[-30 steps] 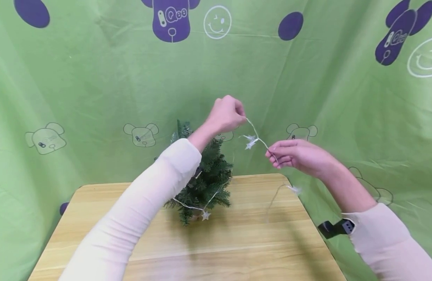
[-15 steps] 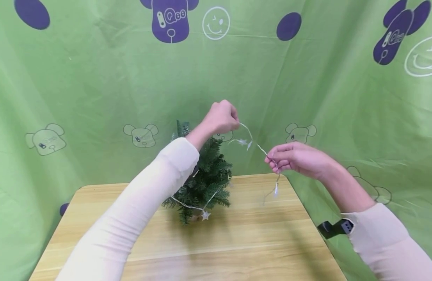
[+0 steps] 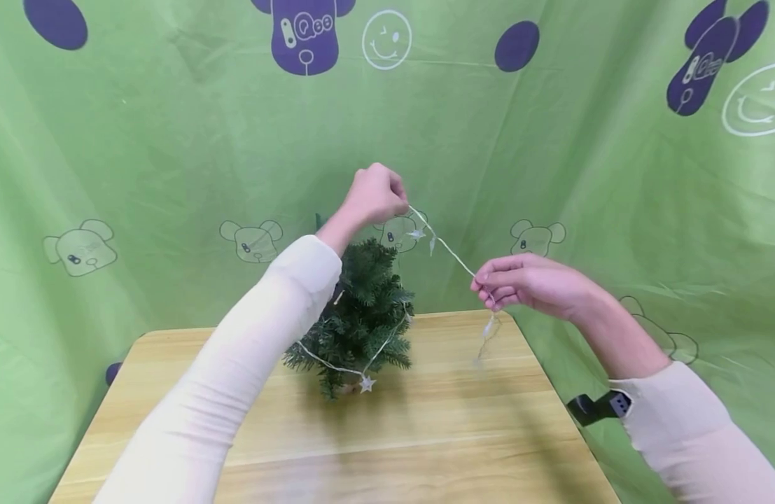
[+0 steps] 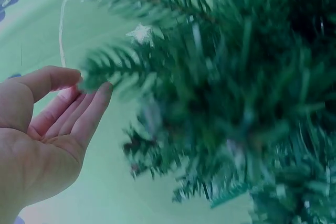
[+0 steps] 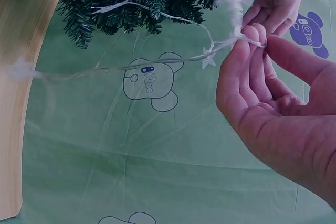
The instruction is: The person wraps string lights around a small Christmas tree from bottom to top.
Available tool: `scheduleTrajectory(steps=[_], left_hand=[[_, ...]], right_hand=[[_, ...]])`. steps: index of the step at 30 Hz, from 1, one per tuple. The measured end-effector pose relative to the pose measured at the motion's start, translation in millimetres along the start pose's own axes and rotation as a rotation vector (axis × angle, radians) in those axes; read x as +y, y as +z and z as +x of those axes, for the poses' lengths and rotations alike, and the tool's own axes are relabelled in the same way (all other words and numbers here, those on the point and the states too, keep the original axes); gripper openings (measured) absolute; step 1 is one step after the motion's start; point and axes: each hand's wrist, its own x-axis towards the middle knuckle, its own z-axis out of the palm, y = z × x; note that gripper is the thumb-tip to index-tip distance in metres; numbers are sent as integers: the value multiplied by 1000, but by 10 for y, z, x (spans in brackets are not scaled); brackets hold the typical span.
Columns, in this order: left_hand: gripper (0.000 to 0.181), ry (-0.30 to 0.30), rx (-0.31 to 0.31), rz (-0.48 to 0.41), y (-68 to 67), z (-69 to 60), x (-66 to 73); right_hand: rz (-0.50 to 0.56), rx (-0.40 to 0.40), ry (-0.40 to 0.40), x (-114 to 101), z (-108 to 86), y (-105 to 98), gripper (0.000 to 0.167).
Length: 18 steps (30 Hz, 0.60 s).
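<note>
Above and behind the small green tree (image 3: 365, 301), the left hand (image 3: 374, 196) pinches a thin clear light string (image 3: 453, 253). The string slopes down to the right hand (image 3: 532, 283), which pinches it between thumb and fingertips; its tail hangs below with small pale lights. Star lights (image 3: 416, 234) dangle near the left hand. A lower stretch of string crosses the tree's front, with a star (image 3: 367, 383) at its lowest point. In the left wrist view, branches (image 4: 210, 93) stand beside the left hand (image 4: 58, 124). The right wrist view shows the right hand (image 5: 283, 93) gripping the string.
The tree stands on a light wooden table (image 3: 425, 448), near its back edge. A green printed curtain (image 3: 173, 140) hangs behind and at both sides. A black strap-like piece with a plug end (image 3: 598, 407) sticks out from the right sleeve.
My left hand has moved left and slightly up over the tree, drawing the string straighter. The right hand has stayed almost in place, while the string's tail below it has swung down.
</note>
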Motion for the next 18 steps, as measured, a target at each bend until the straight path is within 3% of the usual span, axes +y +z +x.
scheduleTrajectory(steps=[9, 18], left_hand=[[12, -65, 0, -13, -111, -7, -230], [8, -31, -61, -42, -25, -44, -87]], right_hand=[[5, -33, 0, 7, 23, 7, 21], [-18, -42, 2, 34, 47, 18, 21]])
